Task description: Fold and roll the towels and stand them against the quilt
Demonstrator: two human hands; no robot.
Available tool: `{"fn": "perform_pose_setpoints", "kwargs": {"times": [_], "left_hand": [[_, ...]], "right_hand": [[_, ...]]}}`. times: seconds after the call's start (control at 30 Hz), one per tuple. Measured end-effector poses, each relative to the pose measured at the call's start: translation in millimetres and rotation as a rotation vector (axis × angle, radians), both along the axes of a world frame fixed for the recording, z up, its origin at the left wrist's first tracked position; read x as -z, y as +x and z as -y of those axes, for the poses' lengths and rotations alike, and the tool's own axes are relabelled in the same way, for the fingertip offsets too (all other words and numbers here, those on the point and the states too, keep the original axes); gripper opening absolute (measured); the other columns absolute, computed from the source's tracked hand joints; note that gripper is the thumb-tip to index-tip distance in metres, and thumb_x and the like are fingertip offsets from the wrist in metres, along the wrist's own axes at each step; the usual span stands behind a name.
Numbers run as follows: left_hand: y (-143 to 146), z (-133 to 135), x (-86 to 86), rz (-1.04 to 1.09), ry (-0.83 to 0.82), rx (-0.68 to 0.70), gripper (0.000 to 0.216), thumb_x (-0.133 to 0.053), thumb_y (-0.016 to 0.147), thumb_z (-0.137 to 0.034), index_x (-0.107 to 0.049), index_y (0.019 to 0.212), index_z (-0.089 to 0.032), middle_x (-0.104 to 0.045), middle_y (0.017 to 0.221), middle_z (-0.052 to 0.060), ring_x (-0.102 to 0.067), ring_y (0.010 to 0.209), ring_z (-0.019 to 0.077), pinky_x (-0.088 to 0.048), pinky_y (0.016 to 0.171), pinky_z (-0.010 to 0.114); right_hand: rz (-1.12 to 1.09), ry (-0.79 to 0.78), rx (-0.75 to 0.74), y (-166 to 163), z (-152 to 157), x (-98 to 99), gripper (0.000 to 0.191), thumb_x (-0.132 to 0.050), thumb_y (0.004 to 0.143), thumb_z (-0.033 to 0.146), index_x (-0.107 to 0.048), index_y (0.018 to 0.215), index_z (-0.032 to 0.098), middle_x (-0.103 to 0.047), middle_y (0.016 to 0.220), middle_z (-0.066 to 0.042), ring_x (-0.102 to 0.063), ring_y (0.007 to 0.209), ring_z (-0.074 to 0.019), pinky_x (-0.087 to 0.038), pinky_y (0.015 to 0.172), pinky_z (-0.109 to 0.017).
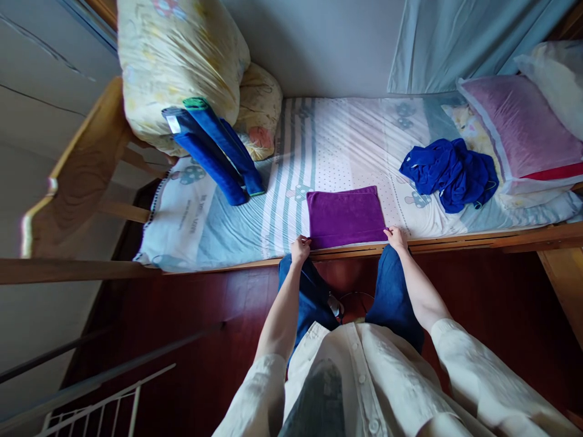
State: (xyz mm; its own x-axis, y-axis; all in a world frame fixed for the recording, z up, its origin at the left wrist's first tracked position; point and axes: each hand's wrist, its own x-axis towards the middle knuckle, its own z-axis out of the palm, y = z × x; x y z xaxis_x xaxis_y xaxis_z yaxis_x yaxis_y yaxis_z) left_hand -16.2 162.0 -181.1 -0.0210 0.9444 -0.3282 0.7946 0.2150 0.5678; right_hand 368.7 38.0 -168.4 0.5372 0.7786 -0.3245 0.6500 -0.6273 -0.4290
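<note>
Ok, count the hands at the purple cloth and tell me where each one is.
2: the left hand at the near left corner of the purple cloth, the right hand at its near right corner.

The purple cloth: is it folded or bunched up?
Flat and apparently folded: the purple cloth makes a smooth rectangle, with seemingly layered edges at its far right corner; left hand and right hand hold its near corners.

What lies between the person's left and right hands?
The head view shows the folded purple cloth between the left hand and the right hand, lying on the patterned bedsheet.
</note>
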Motion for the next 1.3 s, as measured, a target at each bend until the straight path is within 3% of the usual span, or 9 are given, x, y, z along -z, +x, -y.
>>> {"fn": "perform_pose_setpoints", "kwargs": {"times": [0.3, 0.43, 0.57, 0.67, 0.73, 0.9, 1.03, 1.3], "left_hand": [[2.3, -0.8, 1.6, -0.012, 0.023, -0.016, 0.006, -0.065, 0.084, -0.025, -0.059, 0.085, -0.023, -0.076, 0.085, 0.008, -0.073, 0.092, 0.0264, -0.052, 0.09, 0.037], [0.8, 3.2, 5.9, 0.002, 0.132, 0.017, 0.008, -0.065, 0.083, -0.024, -0.058, 0.086, -0.023, -0.073, 0.085, 0.007, -0.071, 0.089, 0.0263, -0.054, 0.091, 0.039], [-2.0, 12.1, 5.3, 0.041, 0.342, 0.141, 0.008, -0.061, 0.085, -0.021, -0.063, 0.093, -0.023, -0.071, 0.102, 0.011, -0.068, 0.104, 0.0279, -0.054, 0.1, 0.043], [-0.9, 19.3, 4.1, 0.107, 0.414, 0.356, 0.02, -0.058, 0.09, -0.024, -0.067, 0.108, -0.022, -0.07, 0.119, 0.012, -0.064, 0.12, 0.0278, -0.05, 0.11, 0.045], [1.5, 22.7, 4.8, 0.111, 0.392, 0.495, 0.03, -0.059, 0.091, -0.025, -0.067, 0.12, -0.021, -0.068, 0.132, 0.013, -0.061, 0.13, 0.0282, -0.047, 0.116, 0.047], [5.9, 24.6, 9.5, -0.061, 0.234, 0.675, 0.059, -0.056, 0.084, -0.014, -0.059, 0.143, -0.015, -0.058, 0.151, 0.015, -0.049, 0.146, 0.0289, -0.033, 0.128, 0.047], [6.0, 23.3, 11.0, -0.145, 0.2, 0.703, 0.075, -0.049, 0.078, -0.002, -0.053, 0.152, -0.016, -0.057, 0.153, 0.014, -0.046, 0.149, 0.0274, -0.03, 0.129, 0.047], [4.5, 18.5, 13.4, -0.222, 0.202, 0.754, 0.067, -0.039, 0.084, 0.002, -0.055, 0.148, -0.012, -0.053, 0.156, 0.016, -0.046, 0.149, 0.0248, -0.027, 0.13, 0.043]], "right_hand": [[0.034, -0.065, -0.003, -3.8, -3.4, -9.2, 0.026, -0.06, 0.1, 0.039, -0.078, 0.104, 0.021, -0.079, 0.098, -0.012, -0.072, 0.096, -0.0279, -0.051, 0.085, -0.034], [0.036, -0.039, 0.01, -3.9, -2.7, -7.2, 0.02, -0.062, 0.097, 0.036, -0.076, 0.102, 0.023, -0.078, 0.092, -0.008, -0.07, 0.091, -0.0248, -0.051, 0.083, -0.032], [0.097, 0.215, -0.023, -6.8, 2.1, -9.7, 0.014, -0.062, 0.094, 0.027, -0.073, 0.102, 0.024, -0.077, 0.098, -0.007, -0.068, 0.092, -0.0233, -0.053, 0.085, -0.033], [0.129, 0.436, -0.188, -10.6, 9.8, -14.8, 0.017, -0.058, 0.095, 0.023, -0.074, 0.1, 0.022, -0.076, 0.107, -0.01, -0.067, 0.106, -0.0253, -0.053, 0.096, -0.037], [0.084, 0.479, -0.315, -12.6, 15.1, -17.7, 0.018, -0.06, 0.094, 0.023, -0.076, 0.103, 0.021, -0.076, 0.111, -0.011, -0.067, 0.113, -0.0261, -0.052, 0.104, -0.04], [-0.033, 0.343, -0.439, -15.3, 17.6, -20.0, 0.035, -0.073, 0.085, 0.02, -0.076, 0.12, 0.021, -0.074, 0.127, -0.011, -0.066, 0.125, -0.0264, -0.05, 0.113, -0.042], [-0.001, 0.231, -0.424, -17.4, 9.6, -16.7, 0.05, -0.066, 0.082, 0.007, -0.074, 0.128, 0.024, -0.073, 0.131, -0.009, -0.065, 0.128, -0.0249, -0.05, 0.116, -0.042], [0.019, 0.24, -0.385, -14.5, 4.5, -5.2, 0.059, -0.052, 0.081, -0.003, -0.074, 0.129, 0.022, -0.072, 0.131, -0.01, -0.066, 0.127, -0.024, -0.05, 0.117, -0.041]]}}
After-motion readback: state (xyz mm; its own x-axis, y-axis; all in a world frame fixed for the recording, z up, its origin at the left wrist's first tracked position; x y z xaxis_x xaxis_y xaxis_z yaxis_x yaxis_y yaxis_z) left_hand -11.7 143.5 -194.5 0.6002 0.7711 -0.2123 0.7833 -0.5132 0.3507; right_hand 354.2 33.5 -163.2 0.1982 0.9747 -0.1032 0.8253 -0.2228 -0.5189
